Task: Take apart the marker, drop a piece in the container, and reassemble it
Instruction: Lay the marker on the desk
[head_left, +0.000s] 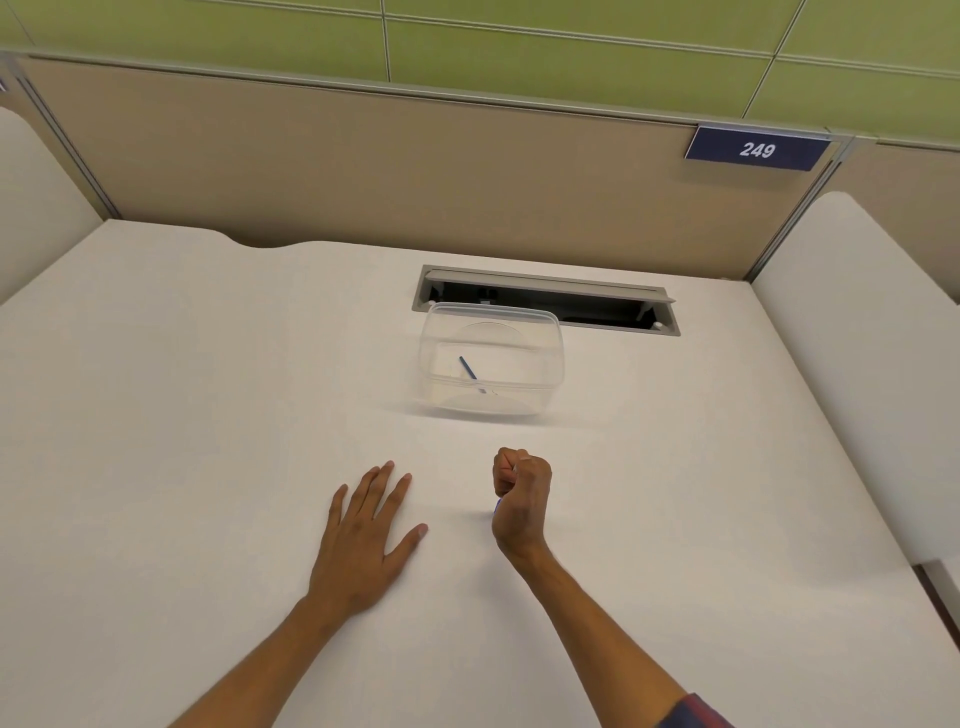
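A clear plastic container stands on the white desk, beyond my hands. Inside it lies a thin blue piece of the marker, slanted, with a pale tip toward the near wall. My right hand is closed in a fist below the container, and a small blue bit of the marker body peeks out at its lower edge. The rest of the marker is hidden in the fist. My left hand rests flat on the desk to the left, fingers spread, holding nothing.
A grey cable hatch is open in the desk just behind the container. Beige partition walls enclose the desk at the back and sides. A blue sign reading 249 hangs on the back partition at the right.
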